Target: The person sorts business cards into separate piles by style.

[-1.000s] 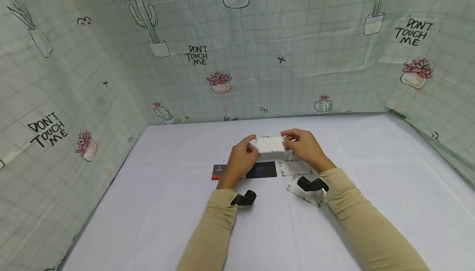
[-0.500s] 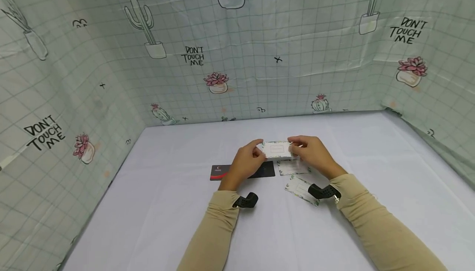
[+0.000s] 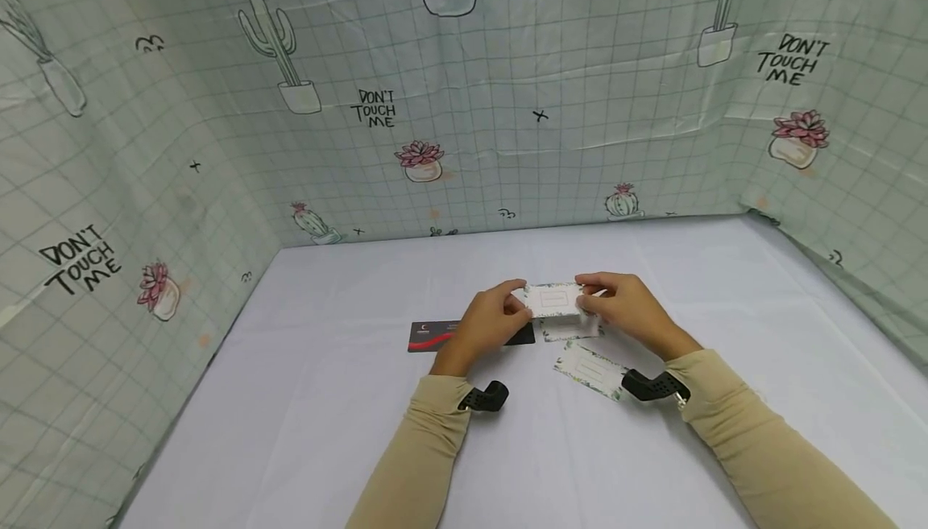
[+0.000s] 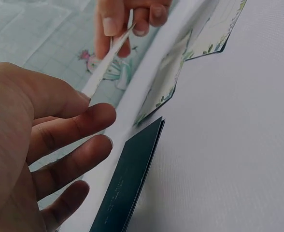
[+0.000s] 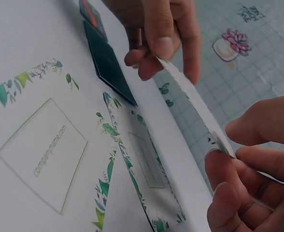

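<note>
A white business card with a leafy printed border is held up between both hands, its face towards the head camera. My left hand pinches its left end between thumb and fingers, and my right hand pinches the right end. Seen nearly edge-on in the right wrist view, the card bows slightly. Just beneath it, a second leafy card lies on the table, partly covered by the held one. Nearer me rests a tilted leafy card, reading "companyname.com" in the right wrist view.
Left of the leafy cards lie a dark navy card and a black card with a red stripe, both partly behind my left hand in the head view. A white cloth covers the table. Cactus-print fabric hangs behind.
Both hands have carried the held card to the right and slightly towards me, from above the navy card to over the leafy card on the table. Both grips stay the same.
</note>
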Available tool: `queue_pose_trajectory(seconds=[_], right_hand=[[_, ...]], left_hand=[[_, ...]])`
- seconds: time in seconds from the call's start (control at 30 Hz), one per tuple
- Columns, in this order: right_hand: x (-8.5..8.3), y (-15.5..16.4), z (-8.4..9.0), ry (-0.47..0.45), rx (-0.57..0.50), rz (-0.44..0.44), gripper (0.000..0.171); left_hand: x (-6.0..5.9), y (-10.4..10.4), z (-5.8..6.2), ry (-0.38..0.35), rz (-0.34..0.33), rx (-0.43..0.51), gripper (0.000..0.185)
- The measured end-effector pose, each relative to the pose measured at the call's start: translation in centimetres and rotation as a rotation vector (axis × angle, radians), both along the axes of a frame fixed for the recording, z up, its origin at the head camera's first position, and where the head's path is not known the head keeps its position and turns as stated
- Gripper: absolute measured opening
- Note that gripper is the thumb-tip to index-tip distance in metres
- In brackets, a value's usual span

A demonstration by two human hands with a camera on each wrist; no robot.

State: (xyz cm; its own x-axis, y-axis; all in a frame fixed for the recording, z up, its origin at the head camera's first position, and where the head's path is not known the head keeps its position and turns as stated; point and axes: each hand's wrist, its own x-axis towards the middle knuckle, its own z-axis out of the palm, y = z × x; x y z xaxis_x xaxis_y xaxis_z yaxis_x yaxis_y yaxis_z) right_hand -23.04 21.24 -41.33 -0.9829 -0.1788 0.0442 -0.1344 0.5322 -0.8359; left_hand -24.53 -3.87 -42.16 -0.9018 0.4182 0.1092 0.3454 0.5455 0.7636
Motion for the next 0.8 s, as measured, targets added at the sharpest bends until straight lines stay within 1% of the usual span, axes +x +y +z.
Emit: queue_pose_trajectory(seconds=[0.13,0.33,0.47,0.6,0.67,0.8], right_hand=[[0.4,0.3,0.1,-0.010,0.006,0.006,0.050],[1.0,0.7,0.0,-0.026,0.017,0.001,0.051],[1.1,1.0,-0.2,-0.016,0.021,0.003,0.050],[1.1,1.2,-0.4,-0.003,0.021,-0.008,0.049],[1.1,1.3,-0.5,-0.004,0.020,-0.010,0.048],[1.1,1.4,-0.7,-0.015,0.018,-0.010,0.046]], left_hand=[[0.3,0.2,0.3,-0.014,-0.014,-0.015,0.053],[0.4,0.5,0.3,-0.042,-0.043,-0.040,0.055],[0.5,0.7,0.4,-0.046,-0.058,-0.062,0.057],[0.8,0.9,0.6,-0.037,-0.087,-0.086,0.060],[0.8,1.0,0.6,-0.027,-0.091,-0.103,0.061],[1.0,1.3,0.6,0.010,-0.057,-0.175,0.058]])
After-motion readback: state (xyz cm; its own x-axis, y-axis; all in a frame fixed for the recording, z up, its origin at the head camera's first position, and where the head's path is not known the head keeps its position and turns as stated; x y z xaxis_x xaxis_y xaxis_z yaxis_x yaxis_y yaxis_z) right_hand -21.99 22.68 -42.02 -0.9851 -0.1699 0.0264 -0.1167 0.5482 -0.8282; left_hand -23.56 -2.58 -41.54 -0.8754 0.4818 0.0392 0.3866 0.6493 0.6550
